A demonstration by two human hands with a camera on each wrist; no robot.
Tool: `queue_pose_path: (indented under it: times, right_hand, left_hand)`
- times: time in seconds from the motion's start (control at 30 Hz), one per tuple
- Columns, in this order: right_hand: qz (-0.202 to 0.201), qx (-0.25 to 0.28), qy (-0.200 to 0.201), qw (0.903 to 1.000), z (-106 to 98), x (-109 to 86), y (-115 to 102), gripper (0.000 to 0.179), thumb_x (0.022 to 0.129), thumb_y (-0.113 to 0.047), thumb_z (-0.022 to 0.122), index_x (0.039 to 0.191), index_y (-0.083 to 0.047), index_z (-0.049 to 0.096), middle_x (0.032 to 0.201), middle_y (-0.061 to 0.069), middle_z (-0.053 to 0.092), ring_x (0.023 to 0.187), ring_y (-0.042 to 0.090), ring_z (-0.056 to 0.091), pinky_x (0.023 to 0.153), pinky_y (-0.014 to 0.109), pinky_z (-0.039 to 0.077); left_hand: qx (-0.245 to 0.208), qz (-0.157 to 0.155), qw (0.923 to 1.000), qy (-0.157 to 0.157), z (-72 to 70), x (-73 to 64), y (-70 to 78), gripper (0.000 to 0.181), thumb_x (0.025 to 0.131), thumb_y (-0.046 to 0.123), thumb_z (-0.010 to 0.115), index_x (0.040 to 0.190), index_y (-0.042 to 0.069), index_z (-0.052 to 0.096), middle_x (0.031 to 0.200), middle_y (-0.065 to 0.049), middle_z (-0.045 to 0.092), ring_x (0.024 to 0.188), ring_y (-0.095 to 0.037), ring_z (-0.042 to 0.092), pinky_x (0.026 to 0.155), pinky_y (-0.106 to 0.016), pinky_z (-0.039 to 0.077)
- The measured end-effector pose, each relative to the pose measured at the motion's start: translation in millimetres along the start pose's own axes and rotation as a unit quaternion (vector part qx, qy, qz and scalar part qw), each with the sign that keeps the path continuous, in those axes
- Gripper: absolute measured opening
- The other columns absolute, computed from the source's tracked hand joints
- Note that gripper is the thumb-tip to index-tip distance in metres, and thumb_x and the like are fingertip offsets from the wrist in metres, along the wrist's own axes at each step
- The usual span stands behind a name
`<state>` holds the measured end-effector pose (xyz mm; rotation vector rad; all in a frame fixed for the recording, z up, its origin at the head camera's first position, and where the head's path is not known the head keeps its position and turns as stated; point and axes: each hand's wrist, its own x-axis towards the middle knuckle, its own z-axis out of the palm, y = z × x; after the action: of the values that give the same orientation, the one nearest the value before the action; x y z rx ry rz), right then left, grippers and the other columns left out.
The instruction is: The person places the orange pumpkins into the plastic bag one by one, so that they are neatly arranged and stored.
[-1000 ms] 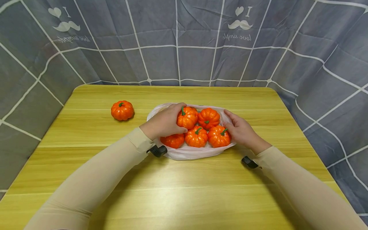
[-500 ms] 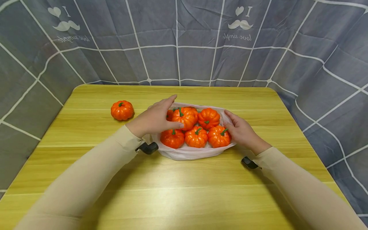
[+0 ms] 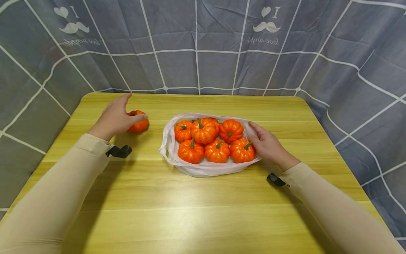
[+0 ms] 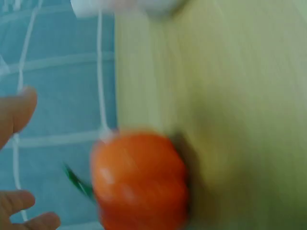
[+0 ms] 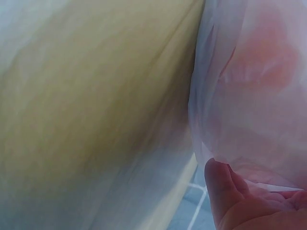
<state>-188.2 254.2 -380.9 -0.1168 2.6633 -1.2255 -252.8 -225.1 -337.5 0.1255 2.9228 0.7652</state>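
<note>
My left hand point(image 3: 115, 117) hovers with spread fingers over a lone small orange pumpkin point(image 3: 139, 124) at the table's left. In the left wrist view that pumpkin point(image 4: 140, 182), blurred and with a green stem, lies apart from the fingertips point(image 4: 20, 108). At the middle, a white translucent plastic bag point(image 3: 206, 171) lies wide at its mouth with several small pumpkins point(image 3: 204, 131) inside. My right hand point(image 3: 271, 146) pinches the bag's right edge. In the right wrist view, its thumb point(image 5: 223, 187) presses against the thin plastic, and some fingers are hidden by the bag.
The wooden table point(image 3: 203, 208) has rounded far corners. A grey curtain point(image 3: 177, 38) with white lines hangs behind it and along both sides. The bag's handle loop point(image 3: 165, 151) droops onto the table at its left end.
My left hand has let go of a pumpkin in the bag, which now rests there, and moved left to the lone pumpkin. The right hand stays at the bag's edge.
</note>
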Motion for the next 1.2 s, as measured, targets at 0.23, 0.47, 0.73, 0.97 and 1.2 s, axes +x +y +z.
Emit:
queue_pose_path:
  times: [0.23, 0.47, 0.73, 0.97, 1.2]
  right_hand:
    - [-0.004, -0.006, 0.007, 0.9999, -1, -1.3, 0, 0.063, 0.111, -0.021, 0.05, 0.168, -0.01, 0.025, 0.17, 0.022, 0.032, 0.16, 0.04, 0.025, 0.129, 0.056, 0.021]
    - [-0.001, 0.005, 0.003, 1.0, 0, -1.9, 1, 0.063, 0.111, -0.021, 0.05, 0.168, -0.009, 0.025, 0.169, 0.022, 0.033, 0.159, 0.039, 0.026, 0.128, 0.056, 0.022]
    - [-0.008, 0.002, 0.005, 0.9999, 2, -0.5, 3, 0.062, 0.111, -0.021, 0.049, 0.168, -0.009, 0.026, 0.169, 0.021, 0.033, 0.16, 0.038, 0.026, 0.129, 0.056, 0.022]
    - [-0.003, 0.002, 0.001, 1.0, 1, -0.8, 3, 0.062, 0.112, -0.021, 0.048, 0.168, -0.011, 0.025, 0.17, 0.02, 0.032, 0.16, 0.038, 0.026, 0.129, 0.055, 0.021]
    - [-0.005, 0.0, 0.004, 1.0, 0, -1.3, 3, 0.062, 0.112, -0.021, 0.048, 0.168, -0.011, 0.025, 0.169, 0.021, 0.033, 0.16, 0.038, 0.026, 0.129, 0.055, 0.021]
  left_hand:
    - [-0.03, -0.013, 0.9974, -0.065, 4.3, 7.0, -36.5, 0.116, 0.094, 0.054, 0.073, 0.168, -0.001, 0.002, 0.171, -0.034, 0.011, 0.154, -0.056, 0.019, 0.122, -0.072, 0.02]
    - [-0.044, -0.009, 0.9953, -0.086, 15.5, 9.6, -40.4, 0.115, 0.094, 0.05, 0.076, 0.167, -0.002, 0.005, 0.165, -0.036, 0.024, 0.144, -0.054, 0.035, 0.121, -0.069, 0.027]
    - [-0.022, -0.021, 0.997, -0.072, 18.2, 7.6, -43.4, 0.107, 0.096, 0.047, 0.073, 0.167, -0.002, 0.009, 0.163, -0.034, 0.03, 0.139, -0.053, 0.041, 0.118, -0.069, 0.032]
    - [-0.047, -0.004, 0.9988, -0.009, 7.9, 1.8, -37.2, 0.106, 0.095, 0.051, 0.073, 0.167, 0.001, 0.015, 0.158, -0.033, 0.038, 0.133, -0.052, 0.045, 0.113, -0.07, 0.037]
    - [-0.093, 0.028, 0.9946, 0.037, -3.3, -11.6, 8.1, 0.106, 0.093, 0.051, 0.075, 0.169, 0.009, 0.014, 0.162, -0.026, 0.037, 0.136, -0.048, 0.045, 0.113, -0.07, 0.039]
